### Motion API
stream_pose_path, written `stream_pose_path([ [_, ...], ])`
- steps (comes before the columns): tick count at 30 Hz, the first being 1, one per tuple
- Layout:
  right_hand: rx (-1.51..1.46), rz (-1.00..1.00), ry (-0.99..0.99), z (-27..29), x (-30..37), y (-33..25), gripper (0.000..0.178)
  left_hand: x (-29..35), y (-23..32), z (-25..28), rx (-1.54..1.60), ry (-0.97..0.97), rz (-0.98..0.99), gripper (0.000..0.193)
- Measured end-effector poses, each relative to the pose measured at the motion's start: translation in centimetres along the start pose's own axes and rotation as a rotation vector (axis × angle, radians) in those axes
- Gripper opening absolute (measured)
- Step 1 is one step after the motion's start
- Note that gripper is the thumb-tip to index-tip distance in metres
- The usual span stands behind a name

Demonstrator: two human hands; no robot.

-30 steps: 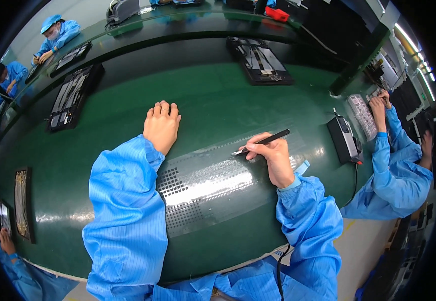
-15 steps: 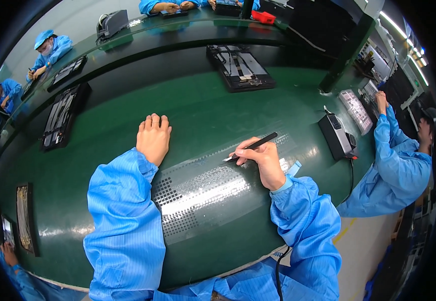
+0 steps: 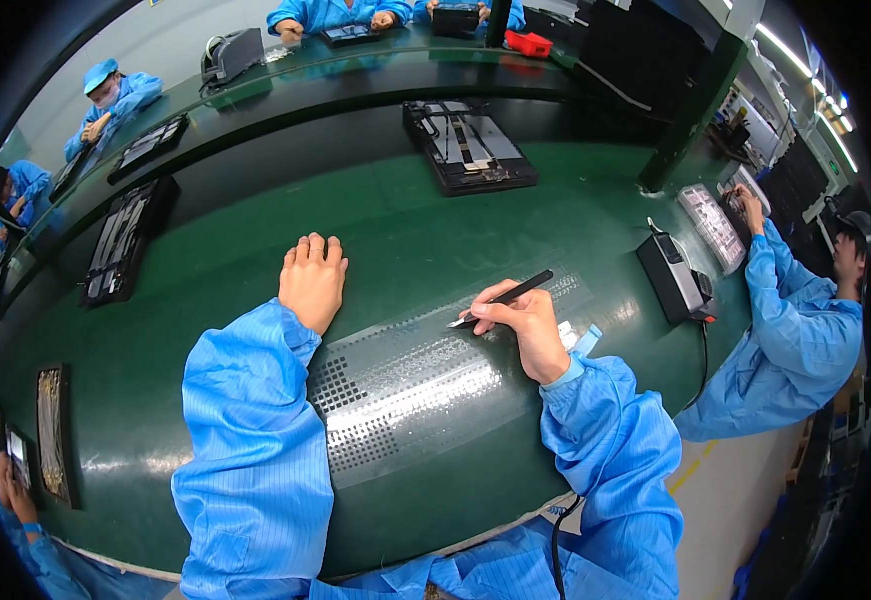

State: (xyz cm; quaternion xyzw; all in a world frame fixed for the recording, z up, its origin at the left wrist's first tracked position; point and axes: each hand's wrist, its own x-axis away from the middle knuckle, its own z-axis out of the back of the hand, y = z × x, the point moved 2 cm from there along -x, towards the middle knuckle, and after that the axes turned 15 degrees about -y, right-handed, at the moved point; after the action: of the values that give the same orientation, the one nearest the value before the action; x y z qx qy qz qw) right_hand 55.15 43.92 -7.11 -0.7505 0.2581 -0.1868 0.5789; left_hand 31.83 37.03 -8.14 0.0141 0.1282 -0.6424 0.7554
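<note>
My left hand (image 3: 312, 285) lies palm down on the green work surface (image 3: 255, 225), fingers stretched out and holding nothing. It rests just beyond the upper left corner of a clear plastic sheet (image 3: 420, 440) dotted with rows of small dark squares. Between the thumb and fingers of my right hand (image 3: 522, 325) are slim black tweezers (image 3: 520, 287), held like a pen. Their silvery tip points left, over the upper part of the sheet. Whether the tip touches the sheet, or grips a square, I cannot make out.
A black tray with an opened tablet-like device (image 3: 470, 150) lies ahead; another tray (image 3: 123, 245) lies far left. A grey-black device with a cord (image 3: 673, 275) and a clear box (image 3: 712, 228) stand right. A co-worker (image 3: 795, 310) sits right; others work across and at left.
The view has shifted slightly. The tray ahead has slid a little left. My hands keep nearly the same pose, the tweezers still in the right one. The right-hand co-worker's hands have moved a little.
</note>
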Motion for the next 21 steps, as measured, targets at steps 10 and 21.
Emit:
stream_pose_path([
  [10, 0.008, -0.032, 0.008, 0.33, 0.27, -0.1, 0.009, -0.06, 0.5, -0.17, 0.01, -0.038, 0.024, 0.029],
  [21, 0.01, -0.008, 0.006, 0.92, 0.11, -0.45, 0.009, -0.55, 0.88, 0.07, -0.004, -0.01, 0.014, 0.029],
])
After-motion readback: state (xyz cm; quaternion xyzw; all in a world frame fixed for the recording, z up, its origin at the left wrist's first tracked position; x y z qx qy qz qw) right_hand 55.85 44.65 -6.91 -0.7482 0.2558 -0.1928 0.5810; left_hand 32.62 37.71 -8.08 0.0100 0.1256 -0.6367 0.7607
